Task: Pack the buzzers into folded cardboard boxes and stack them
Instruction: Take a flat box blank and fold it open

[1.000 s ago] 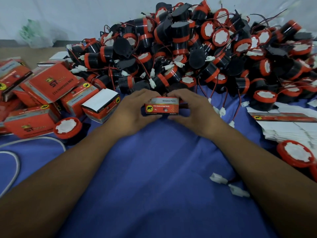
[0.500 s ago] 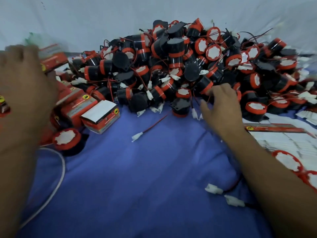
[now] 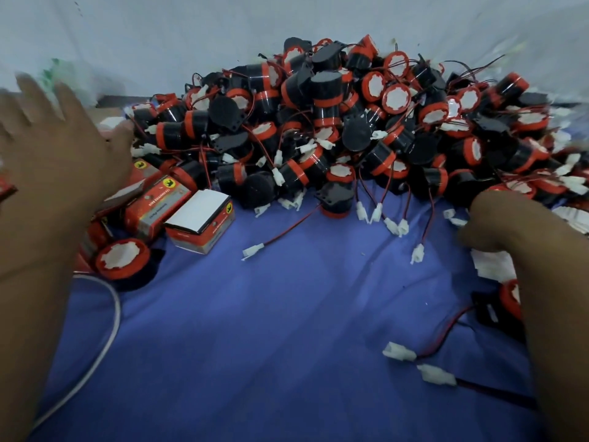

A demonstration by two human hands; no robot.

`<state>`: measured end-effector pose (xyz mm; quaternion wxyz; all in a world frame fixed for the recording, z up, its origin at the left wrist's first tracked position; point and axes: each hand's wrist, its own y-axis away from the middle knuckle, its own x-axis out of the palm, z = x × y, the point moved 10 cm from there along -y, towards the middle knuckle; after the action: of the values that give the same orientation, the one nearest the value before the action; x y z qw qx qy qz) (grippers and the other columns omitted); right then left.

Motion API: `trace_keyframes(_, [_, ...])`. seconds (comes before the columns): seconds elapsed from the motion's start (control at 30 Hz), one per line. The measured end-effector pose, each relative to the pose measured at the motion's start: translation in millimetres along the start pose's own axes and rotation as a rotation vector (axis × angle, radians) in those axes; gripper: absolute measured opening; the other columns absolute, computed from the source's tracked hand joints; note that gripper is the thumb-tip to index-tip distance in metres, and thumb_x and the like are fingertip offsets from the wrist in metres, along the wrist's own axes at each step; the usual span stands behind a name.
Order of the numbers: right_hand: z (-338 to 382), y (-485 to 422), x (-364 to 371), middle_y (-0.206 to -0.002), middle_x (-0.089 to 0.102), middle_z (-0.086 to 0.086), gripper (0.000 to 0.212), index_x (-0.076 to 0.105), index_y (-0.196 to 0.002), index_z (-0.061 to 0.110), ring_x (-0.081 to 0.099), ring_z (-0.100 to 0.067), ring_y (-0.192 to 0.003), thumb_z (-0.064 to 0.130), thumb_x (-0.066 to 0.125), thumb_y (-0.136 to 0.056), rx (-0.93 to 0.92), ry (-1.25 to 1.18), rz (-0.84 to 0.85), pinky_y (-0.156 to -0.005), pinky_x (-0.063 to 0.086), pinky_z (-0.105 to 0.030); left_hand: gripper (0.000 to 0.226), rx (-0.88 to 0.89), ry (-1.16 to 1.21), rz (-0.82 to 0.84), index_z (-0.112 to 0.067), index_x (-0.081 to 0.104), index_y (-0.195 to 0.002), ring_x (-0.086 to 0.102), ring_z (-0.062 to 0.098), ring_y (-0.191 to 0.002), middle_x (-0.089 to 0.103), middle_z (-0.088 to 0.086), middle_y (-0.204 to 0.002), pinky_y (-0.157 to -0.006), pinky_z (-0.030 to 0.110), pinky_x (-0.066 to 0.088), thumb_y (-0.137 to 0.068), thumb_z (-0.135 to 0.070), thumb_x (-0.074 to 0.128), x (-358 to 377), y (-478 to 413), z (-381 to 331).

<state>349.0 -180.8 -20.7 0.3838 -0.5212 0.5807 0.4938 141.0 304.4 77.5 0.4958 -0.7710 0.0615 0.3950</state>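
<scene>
Buzzers (image 3: 334,122) lie in 1 big black-and-red pile, their red wires and white plugs (image 3: 400,226) trailing out of its front edge. Left of the pile sit the red boxes (image 3: 153,202), jumbled rather than squarely stacked. The one nearest the pile's front-left corner (image 3: 199,218) shows a white face. In front of those boxes, a single buzzer (image 3: 122,258) rests face up on the blue cloth (image 3: 255,346).

Our left hand (image 3: 54,161) hovers above the boxes left of the pile with its fingers spread wide, holding nothing. Our right hand (image 3: 516,228) is at the pile's front-right corner, over the flat white card sheets (image 3: 490,266), which we take for unfolded boxes. Blur and the wrist hide its fingers, so we cannot tell whether they pinch a sheet.

We judge that 1 pack is done and the next is starting. To do it well, we should lift just 1 sheet and fold it square. Then we should take a buzzer from the pile's front edge, where the wires run free. We coil its wire and plug inside before closing the flap, then square up the boxes left of the pile.
</scene>
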Motion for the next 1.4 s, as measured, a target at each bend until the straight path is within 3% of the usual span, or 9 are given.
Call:
trace_keyframes(0.2, [-3.0,14.8,-64.7,-0.067,0.043,-0.014,0.024,0.056,-0.076,0.0,0.042,-0.029,-0.061,0.016,0.066,-0.092,-0.011,-0.209,-0.323,-0.065,0.042,-0.041,0.048,0.241,0.349,-0.047,-0.01,0.053,-0.128,0.045,0.033,-0.129,0.047,0.019,-0.139,-0.105,0.039,0.039,-0.097,-0.046,0.049,-43.6,33.9,-93.6])
trace_keyframes(0.33, [17.2,76.3,-125.3,-0.07,0.065,-0.009,0.023,0.075,-0.09,0.009,0.05,-0.014,-0.062,0.026,0.059,-0.093,-0.364,-0.74,-0.848,-0.064,0.037,-0.02,0.05,0.315,0.818,0.341,-0.019,0.049,-0.141,0.059,0.001,-0.106,0.058,-0.005,-0.131,-0.083,0.017,0.049,-0.097,-0.041,0.058,-17.7,85.2,-167.3])
trace_keyframes(0.43, [64.7,80.2,-94.2,-0.068,0.071,0.007,0.019,0.076,-0.083,0.03,0.054,0.004,-0.05,0.035,0.062,-0.096,-0.567,-1.219,-0.538,-0.05,0.044,-0.009,0.064,0.251,1.041,0.664,-0.032,0.033,-0.15,0.055,-0.009,-0.113,0.049,-0.026,-0.133,-0.086,0.012,0.049,-0.093,-0.048,0.059,17.3,123.5,-191.3])
trace_keyframes(0.57, [114.0,56.4,-32.2,-0.082,0.072,-0.02,0.021,0.075,-0.084,0.013,0.057,-0.02,-0.067,0.027,0.065,-0.097,-0.513,-1.549,-0.242,-0.064,0.053,-0.049,0.075,0.291,0.904,0.686,-0.037,0.026,-0.151,0.034,-0.004,-0.132,0.038,-0.019,-0.143,-0.1,0.008,0.028,-0.09,-0.047,0.068,41.8,142.0,-192.2])
trace_keyframes(0.67, [141.4,51.5,-7.5,-0.088,0.07,-0.027,0.024,0.077,-0.088,0.01,0.062,-0.031,-0.077,0.031,0.067,-0.094,-0.565,-1.737,-0.073,-0.073,0.053,-0.051,0.1,0.384,0.672,0.749,-0.036,0.014,-0.156,0.01,0.004,-0.139,0.013,-0.015,-0.158,-0.108,0.026,0.014,-0.079,-0.061,0.071,58.6,154.5,-192.1])
trace_keyframes(0.8, [177.1,70.9,-1.2,-0.111,0.072,-0.023,0.019,0.076,-0.107,0.01,0.068,-0.041,-0.103,0.015,0.067,-0.091,-0.898,-1.956,0.365,-0.092,0.057,-0.051,0.102,0.31,0.731,0.714,-0.035,0.015,-0.157,0.024,0.012,-0.139,0.025,-0.009,-0.156,-0.109,0.028,0.026,-0.077,-0.062,0.073,62.0,143.9,-181.7])
trace_keyframes(0.93, [188.8,87.7,-4.8,-0.135,0.059,-0.025,0.051,0.052,-0.139,-0.001,0.056,-0.042,-0.125,0.007,0.067,-0.091,-1.183,-1.769,0.439,-0.106,0.046,-0.049,0.099,0.269,0.94,0.768,-0.041,0.008,-0.156,0.04,-0.008,-0.13,0.038,-0.03,-0.146,-0.102,0.013,0.036,-0.08,-0.064,0.067,54.9,139.6,-185.2])
trace_keyframes(1.07, [191.5,86.3,1.1,-0.157,0.04,-0.001,0.079,0.029,-0.156,0.023,0.042,-0.024,-0.142,0.019,0.073,-0.091,-1.196,-1.512,0.38,-0.111,0.04,-0.045,0.088,0.15,1.269,0.874,-0.035,0.014,-0.157,0.047,-0.01,-0.128,0.047,-0.042,-0.133,-0.102,0.023,0.047,-0.086,-0.053,0.063,47.5,140.5,-191.0])
trace_keyframes(1.4, [179.5,81.1,-13.1,-0.14,0.054,0.001,0.101,0.031,-0.154,0.033,0.063,-0.035,-0.109,0.043,0.087,-0.071,-1.096,-1.423,0.081,-0.085,0.053,-0.062,0.09,0.186,1.328,0.935,-0.03,0.013,-0.158,0.05,-0.016,-0.121,0.042,-0.024,-0.14,-0.087,0.006,0.046,-0.088,-0.035,0.07,41.1,142.6,-195.7])
